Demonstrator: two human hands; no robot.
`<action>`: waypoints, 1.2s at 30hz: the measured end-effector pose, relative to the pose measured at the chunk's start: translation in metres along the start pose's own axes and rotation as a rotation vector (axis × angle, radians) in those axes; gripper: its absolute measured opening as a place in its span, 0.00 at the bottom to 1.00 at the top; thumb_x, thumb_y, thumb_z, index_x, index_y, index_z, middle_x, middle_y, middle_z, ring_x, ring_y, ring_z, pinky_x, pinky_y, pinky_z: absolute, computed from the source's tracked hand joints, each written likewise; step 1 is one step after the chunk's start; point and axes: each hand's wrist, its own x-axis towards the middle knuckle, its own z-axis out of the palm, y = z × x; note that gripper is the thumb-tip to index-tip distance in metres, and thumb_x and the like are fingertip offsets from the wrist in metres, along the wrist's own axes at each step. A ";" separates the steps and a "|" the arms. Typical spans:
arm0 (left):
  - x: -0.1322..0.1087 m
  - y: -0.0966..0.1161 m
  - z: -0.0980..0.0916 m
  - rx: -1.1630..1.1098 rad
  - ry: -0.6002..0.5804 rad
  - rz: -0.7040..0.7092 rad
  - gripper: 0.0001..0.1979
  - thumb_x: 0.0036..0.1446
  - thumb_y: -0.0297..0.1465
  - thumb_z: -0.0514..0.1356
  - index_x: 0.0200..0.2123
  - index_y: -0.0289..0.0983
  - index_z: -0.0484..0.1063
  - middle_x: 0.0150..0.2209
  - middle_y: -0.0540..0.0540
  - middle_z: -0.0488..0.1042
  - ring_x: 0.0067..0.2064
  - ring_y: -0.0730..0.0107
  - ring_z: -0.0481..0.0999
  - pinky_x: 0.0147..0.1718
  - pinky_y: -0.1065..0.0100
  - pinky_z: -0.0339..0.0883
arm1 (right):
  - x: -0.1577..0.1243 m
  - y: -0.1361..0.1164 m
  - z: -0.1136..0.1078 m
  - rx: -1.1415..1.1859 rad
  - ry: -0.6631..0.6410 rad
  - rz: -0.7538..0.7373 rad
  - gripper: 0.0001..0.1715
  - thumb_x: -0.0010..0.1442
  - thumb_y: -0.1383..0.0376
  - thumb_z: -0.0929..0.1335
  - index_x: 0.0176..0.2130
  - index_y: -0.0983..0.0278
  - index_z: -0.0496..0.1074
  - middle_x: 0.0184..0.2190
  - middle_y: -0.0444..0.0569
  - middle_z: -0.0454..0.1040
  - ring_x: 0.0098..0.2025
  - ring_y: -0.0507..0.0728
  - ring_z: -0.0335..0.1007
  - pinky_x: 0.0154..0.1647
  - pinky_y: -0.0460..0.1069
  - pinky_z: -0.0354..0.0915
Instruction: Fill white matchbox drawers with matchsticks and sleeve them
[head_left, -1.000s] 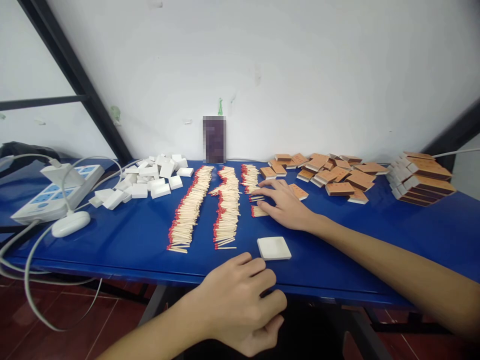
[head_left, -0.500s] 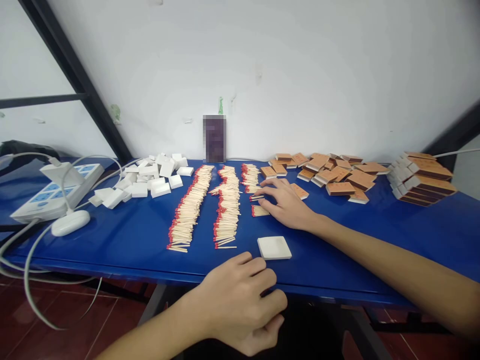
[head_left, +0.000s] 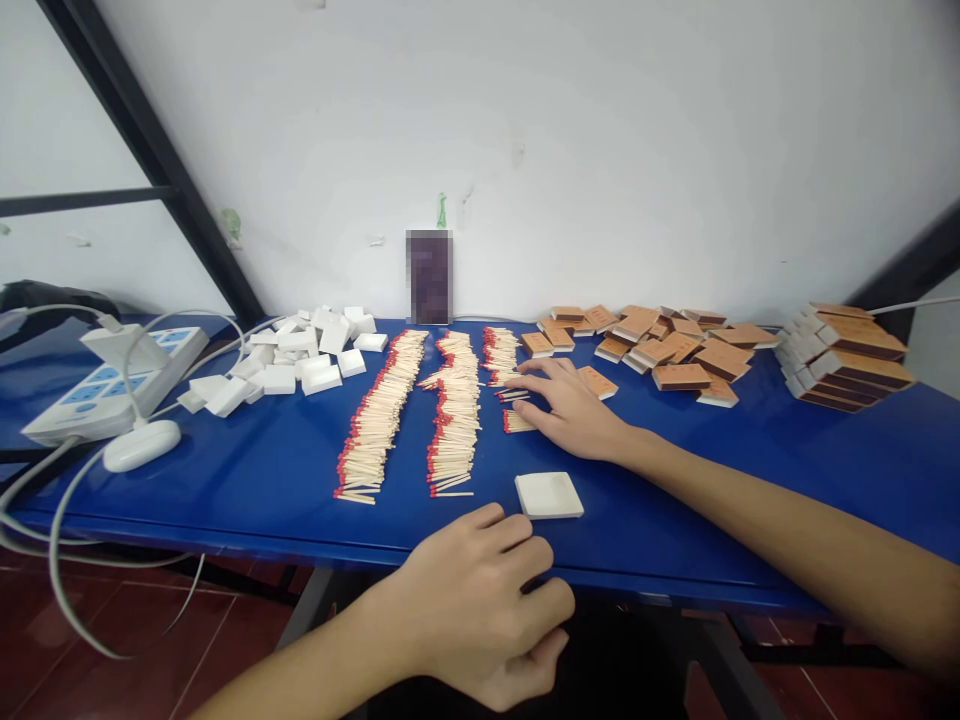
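My right hand [head_left: 574, 408] reaches over the shortest row of red-tipped matches [head_left: 499, 352], its fingers apart and the fingertips among the matches at the row's near end. A small bunch of matches [head_left: 517, 421] lies under its thumb side. My left hand [head_left: 487, 605] is loosely curled in front of the table edge; I see nothing in it. Just beyond its knuckles is a white matchbox tray [head_left: 550, 495], lying on the blue table. Two longer rows of matches, a middle row [head_left: 454, 420] and a left row [head_left: 381, 420], stretch away from me.
White matchbox trays [head_left: 300, 350] are heaped at the back left. Brown matchbox sleeves [head_left: 667, 345] lie scattered at the back right, beside stacked matchboxes [head_left: 844, 355]. A power strip [head_left: 112, 385] with white cables sits at far left. A pixelated dark rectangle [head_left: 430, 278] stands against the wall.
The fingers of my right hand have shifted slightly to the left, and a few matches beneath them have moved a little. My left hand and the white tray have stayed put.
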 end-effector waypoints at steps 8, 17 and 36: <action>-0.001 -0.001 0.001 -0.018 0.038 -0.003 0.07 0.56 0.34 0.57 0.29 0.37 0.65 0.26 0.51 0.61 0.29 0.68 0.60 0.29 0.65 0.54 | 0.001 0.002 0.001 -0.023 -0.015 0.027 0.22 0.66 0.57 0.61 0.53 0.60 0.74 0.57 0.56 0.67 0.58 0.68 0.59 0.58 0.66 0.59; 0.000 -0.001 0.002 -0.019 0.035 -0.001 0.07 0.56 0.34 0.57 0.29 0.38 0.65 0.26 0.50 0.61 0.28 0.68 0.61 0.29 0.65 0.53 | 0.001 0.003 0.002 -0.012 0.003 0.019 0.22 0.66 0.57 0.61 0.53 0.59 0.74 0.55 0.55 0.68 0.57 0.68 0.59 0.57 0.67 0.59; 0.000 -0.001 0.001 -0.014 0.033 0.000 0.07 0.56 0.34 0.57 0.29 0.37 0.65 0.26 0.50 0.61 0.29 0.68 0.60 0.29 0.65 0.52 | 0.000 0.000 -0.001 -0.002 -0.014 0.014 0.21 0.67 0.57 0.61 0.51 0.57 0.77 0.55 0.55 0.67 0.58 0.67 0.59 0.58 0.65 0.58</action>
